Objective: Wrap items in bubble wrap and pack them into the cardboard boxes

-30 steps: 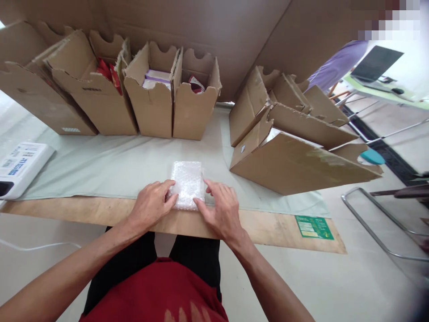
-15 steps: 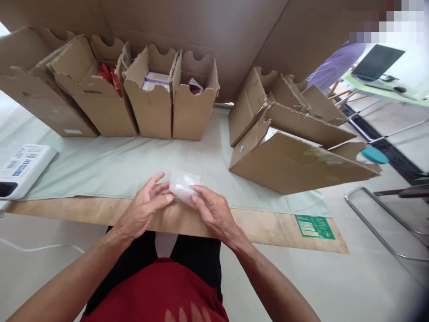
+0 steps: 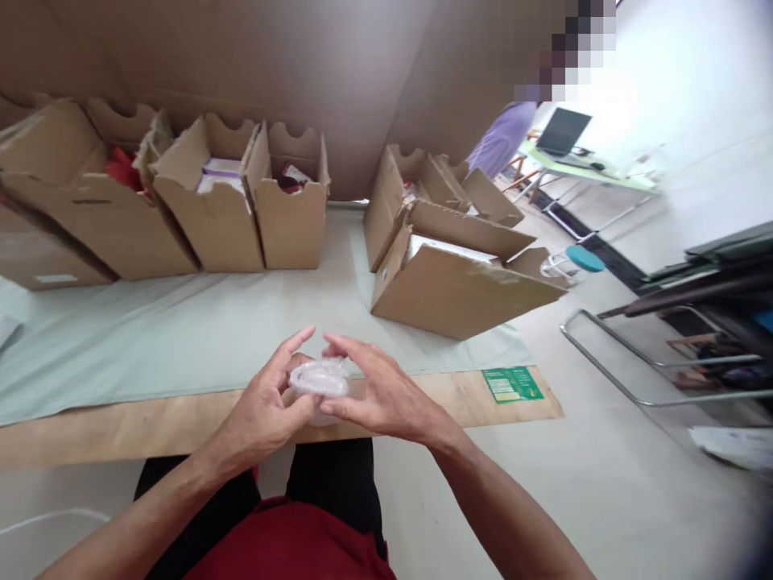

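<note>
A small bubble-wrapped packet is held up above the table's front edge between both hands. My left hand grips its left side with thumb and fingers curled round it. My right hand pinches its right side, the fingers partly stretched over the top. The packet looks rolled or folded into a compact bundle; what is inside is hidden.
A pale green cloth covers the wooden table. Open cardboard boxes stand in a row at the back, a tilted box to the right. A green label sits on the table corner. A person in purple stands far off.
The packet lay flat on the cloth under both hands; both hands have lifted it and drawn it toward me. My view has swung to the right.
</note>
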`<act>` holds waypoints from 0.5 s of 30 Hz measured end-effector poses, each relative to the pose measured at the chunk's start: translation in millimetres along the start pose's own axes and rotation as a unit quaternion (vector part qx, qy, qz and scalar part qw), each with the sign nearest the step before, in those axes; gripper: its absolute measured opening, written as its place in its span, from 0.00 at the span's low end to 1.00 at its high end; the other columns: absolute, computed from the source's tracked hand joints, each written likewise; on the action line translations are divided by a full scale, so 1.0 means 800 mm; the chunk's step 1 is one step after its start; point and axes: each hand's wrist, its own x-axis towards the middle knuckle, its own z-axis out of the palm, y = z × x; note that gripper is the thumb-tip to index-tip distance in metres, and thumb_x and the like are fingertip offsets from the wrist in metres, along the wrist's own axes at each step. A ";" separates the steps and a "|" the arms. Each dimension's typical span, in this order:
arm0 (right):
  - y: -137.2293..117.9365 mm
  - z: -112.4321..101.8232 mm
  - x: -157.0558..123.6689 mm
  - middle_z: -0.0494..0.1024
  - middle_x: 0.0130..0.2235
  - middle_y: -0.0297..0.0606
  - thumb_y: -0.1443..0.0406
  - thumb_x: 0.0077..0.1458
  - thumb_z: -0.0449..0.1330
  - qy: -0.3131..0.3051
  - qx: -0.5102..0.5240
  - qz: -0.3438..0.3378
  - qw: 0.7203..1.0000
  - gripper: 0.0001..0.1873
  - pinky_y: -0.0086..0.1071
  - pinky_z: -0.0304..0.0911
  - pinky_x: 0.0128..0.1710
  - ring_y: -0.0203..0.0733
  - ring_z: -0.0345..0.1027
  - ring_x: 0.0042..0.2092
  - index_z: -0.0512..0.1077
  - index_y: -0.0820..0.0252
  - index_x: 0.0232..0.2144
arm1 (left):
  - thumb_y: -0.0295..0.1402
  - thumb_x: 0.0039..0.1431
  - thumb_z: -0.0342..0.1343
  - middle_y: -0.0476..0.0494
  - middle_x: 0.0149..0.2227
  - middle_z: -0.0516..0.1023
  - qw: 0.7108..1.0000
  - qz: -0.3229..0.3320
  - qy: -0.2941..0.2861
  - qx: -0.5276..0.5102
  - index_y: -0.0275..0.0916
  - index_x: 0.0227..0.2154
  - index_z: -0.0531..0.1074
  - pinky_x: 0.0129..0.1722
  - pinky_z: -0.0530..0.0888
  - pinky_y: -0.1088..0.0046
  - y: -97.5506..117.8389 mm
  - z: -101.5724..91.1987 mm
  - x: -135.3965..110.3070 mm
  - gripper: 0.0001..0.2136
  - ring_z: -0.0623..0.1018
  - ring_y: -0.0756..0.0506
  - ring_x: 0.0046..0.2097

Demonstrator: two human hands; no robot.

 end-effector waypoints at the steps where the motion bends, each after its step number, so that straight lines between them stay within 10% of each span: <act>1: -0.003 -0.005 -0.002 0.78 0.56 0.44 0.61 0.59 0.68 -0.014 -0.032 0.000 0.999 0.30 0.45 0.64 0.58 0.51 0.72 0.57 0.68 0.56 0.61 | 0.31 0.58 0.57 0.48 0.42 0.79 0.999 0.010 -0.021 0.021 0.46 0.70 0.54 0.41 0.76 0.73 0.002 0.006 0.003 0.36 0.79 0.49 0.38; 6: -0.020 -0.062 -0.023 0.81 0.36 0.39 0.68 0.56 0.65 0.029 -0.188 0.001 0.982 0.09 0.39 0.68 0.41 0.47 0.74 0.38 0.76 0.58 0.41 | 0.41 0.61 0.58 0.41 0.53 0.79 0.988 0.039 -0.093 0.118 0.47 0.72 0.48 0.31 0.74 0.76 0.014 0.016 0.026 0.39 0.78 0.40 0.54; 9: -0.022 -0.142 -0.042 0.81 0.38 0.36 0.60 0.59 0.66 0.232 -0.173 0.038 0.956 0.11 0.34 0.65 0.30 0.40 0.69 0.31 0.76 0.55 0.43 | 0.48 0.60 0.58 0.37 0.56 0.78 0.988 0.027 -0.041 0.144 0.44 0.72 0.48 0.28 0.72 0.75 0.009 0.006 0.048 0.41 0.76 0.37 0.59; 12: -0.003 -0.230 -0.052 0.80 0.37 0.38 0.60 0.50 0.71 0.462 -0.187 0.077 0.863 0.21 0.33 0.64 0.29 0.39 0.68 0.30 0.74 0.58 0.46 | 0.47 0.60 0.55 0.36 0.49 0.82 0.985 0.009 -0.008 0.172 0.37 0.69 0.58 0.31 0.75 0.70 -0.014 -0.001 0.067 0.37 0.80 0.37 0.51; 15: 0.029 -0.286 -0.047 0.80 0.36 0.42 0.62 0.49 0.69 0.480 -0.193 0.181 0.837 0.21 0.33 0.62 0.28 0.40 0.69 0.30 0.71 0.63 0.45 | 0.45 0.59 0.52 0.36 0.47 0.83 0.980 0.024 -0.013 0.199 0.36 0.59 0.72 0.33 0.75 0.66 -0.041 0.001 0.076 0.28 0.81 0.38 0.45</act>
